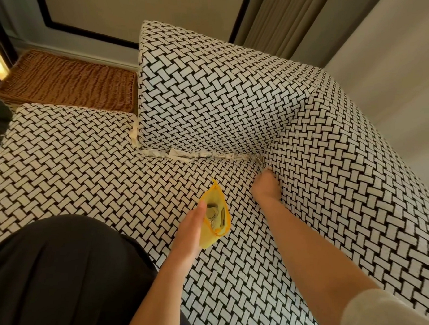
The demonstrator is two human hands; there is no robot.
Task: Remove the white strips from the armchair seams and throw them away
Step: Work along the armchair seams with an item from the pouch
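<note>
The armchair [90, 167] is covered in black-and-white woven-pattern fabric. White crumpled strips [188, 154] lie along the seam under the back cushion [205, 96], and another strip [134, 134] runs up the cushion's left edge. My right hand [266, 187] is pushed into the seam between the seat and the right armrest, its fingers hidden in the gap; a bit of strip [257, 161] shows just beyond it. My left hand [191, 227] holds an open yellow pouch [214, 217] with small items inside, above the seat.
A brown wicker tray [67, 82] sits behind the left armrest. A dark garment covers my lap [66, 279] at lower left. Curtains [288, 19] and a wall [388, 56] stand behind and to the right of the chair.
</note>
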